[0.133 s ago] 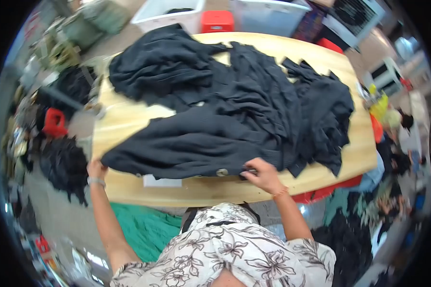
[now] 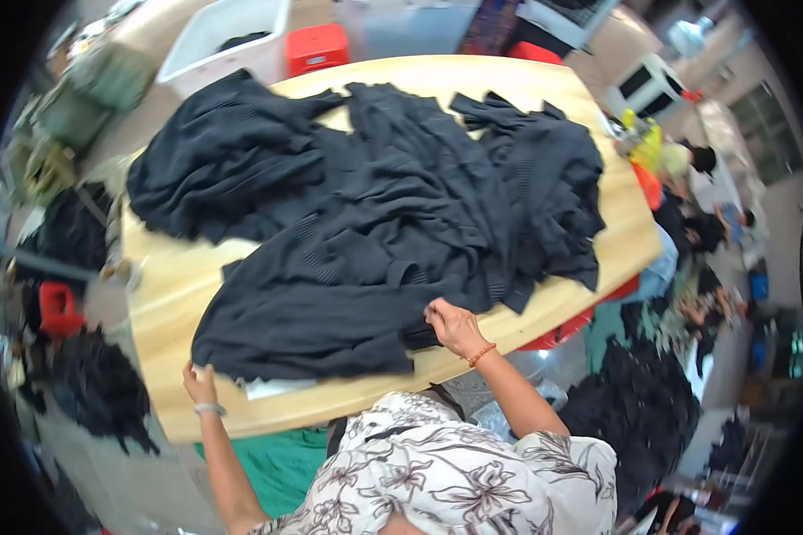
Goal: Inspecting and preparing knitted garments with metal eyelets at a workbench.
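Observation:
A dark knitted garment (image 2: pixel 303 330) lies spread along the near side of the wooden table (image 2: pixel 165 392). My left hand (image 2: pixel 202 389) is at its lower left corner, thumb and fingers apart, just off the cloth. My right hand (image 2: pixel 458 330) is closed, with its fingertips pinching the garment near its right end, by a ribbed part. A piece of white paper (image 2: pixel 279 387) shows partly from under the near edge. More dark knitwear (image 2: pixel 419 187) is heaped behind, running into a bunched pile (image 2: pixel 227 156) at the left and another (image 2: pixel 553 196) at the right.
Beyond the table stand a white bin (image 2: pixel 227 45) and a red stool (image 2: pixel 317 49). Another red stool (image 2: pixel 60 309) and a dark cloth pile (image 2: pixel 98 388) are on the left floor. Green cloth (image 2: pixel 272 464) hangs below the near edge. Dark fabric (image 2: pixel 638 410) is piled at right; people sit beyond.
The garment's near part has come down flatter, and the buttons along its edge no longer show. My left hand has let go of its corner. The whole view has swung round.

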The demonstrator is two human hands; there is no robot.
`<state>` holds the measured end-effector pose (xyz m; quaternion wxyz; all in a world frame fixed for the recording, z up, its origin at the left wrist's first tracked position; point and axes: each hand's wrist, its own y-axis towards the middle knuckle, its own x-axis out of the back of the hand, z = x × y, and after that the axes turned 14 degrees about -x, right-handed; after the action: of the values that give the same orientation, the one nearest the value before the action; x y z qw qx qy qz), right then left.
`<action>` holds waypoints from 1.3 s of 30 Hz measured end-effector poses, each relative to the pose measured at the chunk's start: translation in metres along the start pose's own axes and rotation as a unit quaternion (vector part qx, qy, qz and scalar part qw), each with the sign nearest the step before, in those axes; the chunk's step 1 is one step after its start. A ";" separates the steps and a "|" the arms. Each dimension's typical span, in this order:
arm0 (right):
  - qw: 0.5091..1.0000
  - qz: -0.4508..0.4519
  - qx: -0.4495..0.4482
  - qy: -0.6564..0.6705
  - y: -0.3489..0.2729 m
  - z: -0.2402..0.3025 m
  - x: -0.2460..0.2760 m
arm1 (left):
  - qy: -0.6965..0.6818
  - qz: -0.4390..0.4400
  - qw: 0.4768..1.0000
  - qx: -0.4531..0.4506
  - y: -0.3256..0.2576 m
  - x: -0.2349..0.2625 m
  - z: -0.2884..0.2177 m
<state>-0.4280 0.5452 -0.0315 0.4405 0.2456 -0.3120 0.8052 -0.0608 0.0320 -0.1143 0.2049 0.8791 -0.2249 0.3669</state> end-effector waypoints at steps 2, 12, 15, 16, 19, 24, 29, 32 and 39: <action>0.989 -0.133 -0.069 -0.001 0.000 -0.045 0.053 | 0.033 0.056 0.981 -0.184 -0.031 -0.094 -0.132; 0.903 -0.246 -0.284 -0.210 0.067 -0.110 0.084 | 0.069 0.366 0.833 -0.409 -0.034 -0.213 -0.327; 0.916 -0.229 -0.266 -0.196 0.064 -0.140 0.072 | 0.048 0.372 0.827 -0.419 -0.060 -0.202 -0.316; 0.921 -0.209 -0.256 -0.209 0.061 -0.145 0.077 | 0.051 0.382 0.821 -0.420 -0.068 -0.195 -0.309; 0.955 -0.191 -0.174 -0.146 0.051 -0.167 0.100 | 0.077 0.420 0.808 -0.405 -0.087 -0.170 -0.297; 0.966 -0.183 -0.135 0.127 0.050 -0.132 0.159 | 0.167 0.486 0.790 -0.336 -0.078 -0.163 -0.314; 0.972 -0.138 0.050 0.182 0.044 -0.040 0.254 | -0.127 0.450 0.813 -0.348 -0.046 -0.188 -0.432; 0.974 -0.060 0.111 0.188 0.031 0.021 0.300 | -0.202 0.319 0.826 -0.419 -0.036 -0.203 -0.562; 0.951 -0.193 0.243 0.021 0.006 0.070 0.345 | -0.155 0.274 0.707 -0.633 0.004 -0.218 -0.713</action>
<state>-0.5939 0.6846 0.2462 0.5206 0.3838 -0.0448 0.7613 -0.5946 0.4572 0.1871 0.5663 0.4869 -0.6640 0.0365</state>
